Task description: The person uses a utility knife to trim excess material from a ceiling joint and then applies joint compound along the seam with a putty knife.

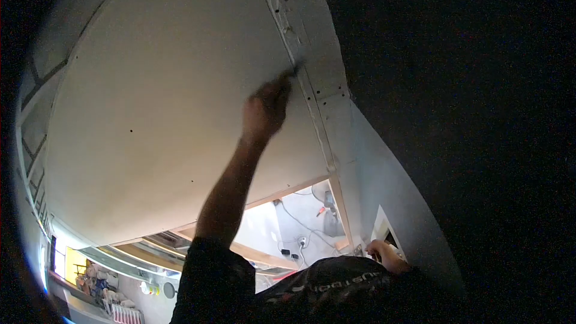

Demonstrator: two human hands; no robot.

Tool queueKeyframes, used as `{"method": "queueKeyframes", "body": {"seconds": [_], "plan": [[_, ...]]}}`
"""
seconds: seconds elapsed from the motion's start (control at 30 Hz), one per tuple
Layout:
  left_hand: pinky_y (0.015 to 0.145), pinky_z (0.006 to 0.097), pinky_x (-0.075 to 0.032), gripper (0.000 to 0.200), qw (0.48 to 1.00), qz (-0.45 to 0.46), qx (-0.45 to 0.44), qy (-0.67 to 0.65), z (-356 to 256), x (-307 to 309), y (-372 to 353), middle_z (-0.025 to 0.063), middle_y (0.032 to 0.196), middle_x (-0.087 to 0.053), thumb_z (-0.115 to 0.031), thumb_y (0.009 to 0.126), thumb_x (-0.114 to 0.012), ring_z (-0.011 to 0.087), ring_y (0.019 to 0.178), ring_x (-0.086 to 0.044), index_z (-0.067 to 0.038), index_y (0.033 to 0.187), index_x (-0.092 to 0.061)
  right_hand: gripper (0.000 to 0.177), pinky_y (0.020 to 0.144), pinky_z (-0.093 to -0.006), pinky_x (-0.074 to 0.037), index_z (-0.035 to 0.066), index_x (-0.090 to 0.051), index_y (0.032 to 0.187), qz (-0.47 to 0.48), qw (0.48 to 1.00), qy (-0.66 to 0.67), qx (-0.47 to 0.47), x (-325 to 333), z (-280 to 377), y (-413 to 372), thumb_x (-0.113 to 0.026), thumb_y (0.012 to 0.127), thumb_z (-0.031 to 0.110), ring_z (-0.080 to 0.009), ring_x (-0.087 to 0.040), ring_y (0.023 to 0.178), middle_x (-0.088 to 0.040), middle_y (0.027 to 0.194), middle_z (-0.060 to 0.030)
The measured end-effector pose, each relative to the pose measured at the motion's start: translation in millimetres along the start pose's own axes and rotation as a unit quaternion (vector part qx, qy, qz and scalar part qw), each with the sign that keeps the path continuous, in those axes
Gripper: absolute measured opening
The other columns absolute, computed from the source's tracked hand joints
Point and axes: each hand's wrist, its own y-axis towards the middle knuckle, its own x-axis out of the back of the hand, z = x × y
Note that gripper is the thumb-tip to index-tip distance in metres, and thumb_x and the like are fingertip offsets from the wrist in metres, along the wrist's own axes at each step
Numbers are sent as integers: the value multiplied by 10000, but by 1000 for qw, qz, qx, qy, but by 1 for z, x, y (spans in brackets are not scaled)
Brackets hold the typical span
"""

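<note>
My left hand [267,105] reaches up across a large pale board [162,90]. It is closed around a small dark tool [296,69], blurred by motion, perhaps a putty knife. The tool's tip meets a long seam [312,105] that has whitish, uneven filler along it and dark screw heads beside it. Low on the right, my right hand [387,254] is close to my body with its fingers curled. What lies in those fingers is too small and shaded to make out.
A wood-edged opening [339,207] below the board shows a lower area with cables [303,225] and a socket [302,241]. Piled items [99,282] and a white rack [126,314] stand far off at lower left. Darkness covers the right side.
</note>
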Motion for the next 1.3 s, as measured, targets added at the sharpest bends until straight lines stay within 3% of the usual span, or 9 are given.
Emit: {"method": "queueKeyframes", "body": {"seconds": [0.13, 0.17, 0.43, 0.63, 0.77, 0.83, 1.07, 1.17, 1.3], "plan": [[789, 440, -586, 354, 999, 9, 27, -18, -10, -13, -28, 166, 1039, -734, -142, 981, -651, 344, 922, -728, -102, 1334, -648, 129, 738, -327, -503, 89, -644, 1020, -121, 984, 12, 130, -16, -19, -2, -631, 899, 48, -186, -631, 801, -661, 883, -67], [789, 440, -586, 354, 1000, 3, 23, -20, -10, -11, -20, 166, 1039, -734, -142, 981, -651, 344, 922, -728, -102, 1334, -648, 291, 679, -300, -484, 75, -633, 1011, 16, 999, -28, -13, -40, -158, -14, -797, 818, 218, -175, -580, 745, -615, 876, -54], [685, 399, -584, 372, 989, -138, -44, 25, -13, 25, 36, 147, 1001, -736, -95, 982, -635, 295, 802, -719, -105, 1353, -643, 171, 724, -342, -542, 124, -681, 993, -208, 968, -134, -46, -4, 94, -7, -725, 830, 97, -207, -696, 803, -711, 906, -65], [676, 402, -579, 404, 986, -148, -69, 43, -28, 28, 40, 156, 988, -733, -90, 983, -628, 294, 795, -714, -120, 1386, -619, 184, 740, -354, -543, 114, -672, 1000, -139, 990, 7, -28, -12, 33, -7, -742, 831, 132, -228, -693, 809, -705, 904, -75], [679, 403, -578, 403, 992, -93, 20, 87, -30, 27, 41, 158, 980, -730, -85, 978, -637, 290, 808, -721, -116, 1380, -622, 157, 729, -338, -530, 101, -662, 984, -159, 984, -85, -2, -7, 64, -12, -714, 837, 81, -208, -667, 786, -686, 881, -75], [671, 404, -579, 383, 976, -203, -40, 60, -25, 22, 44, 153, 923, -722, -83, 985, -628, 286, 773, -718, -103, 1368, -629, 122, 717, -321, -512, 94, -652, 972, -205, 971, -120, -9, -8, 82, -11, -645, 861, 46, -183, -635, 765, -669, 868, -67], [685, 399, -593, 393, 982, -183, -44, 34, -32, 35, 46, 177, 953, -721, -67, 983, -633, 288, 769, -724, -77, 1375, -614, 130, 715, -317, -503, 86, -643, 984, -157, 987, -18, -34, -7, 52, -9, -543, 907, 52, -175, -620, 755, -653, 860, -60], [716, 400, -602, 399, 974, -93, 114, -174, -55, 37, 33, 192, 1037, -720, -47, 986, -619, 311, 812, -733, -64, 1384, -598, 119, 716, -321, -503, 73, -637, 991, -25, 999, -17, -15, -10, -7, -9, -584, 887, 53, -191, -625, 770, -647, 873, -76], [753, 421, -606, 391, 988, -131, 6, -84, -28, 16, 40, 216, 1138, -710, -20, 990, -591, 349, 906, -739, -43, 1381, -587, 134, 684, -345, -484, 56, -616, 970, -93, 995, -34, -14, -6, 41, -5, -649, 840, 63, -222, -603, 746, -630, 864, -95]]}}
